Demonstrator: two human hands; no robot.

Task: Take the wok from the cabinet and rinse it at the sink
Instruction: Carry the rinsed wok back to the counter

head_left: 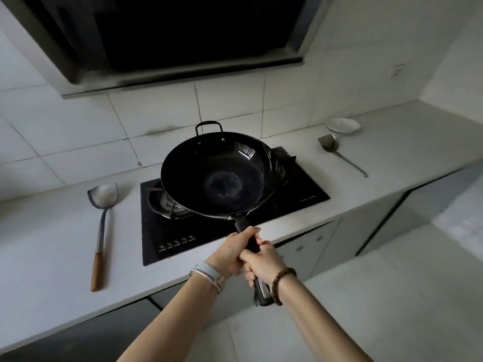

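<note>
A black wok (217, 176) with a long dark handle and a small loop handle at its far rim is over the black gas hob (287, 202), its bowl facing up and empty. Both hands grip the long handle near the counter's front edge. My left hand (232, 249) wraps the handle closer to the bowl. My right hand (264, 262) holds it just behind, with the handle's end sticking out below the wrist. Whether the wok rests on the burner or hangs just above it cannot be told. No sink is in view.
A metal spatula with a wooden handle (100, 231) lies on the white counter (52, 246) left of the hob. A second spatula (339, 152) and a white dish (343, 125) sit at the back right. A dark range hood (183, 35) hangs overhead. Cabinet doors (308, 246) run below.
</note>
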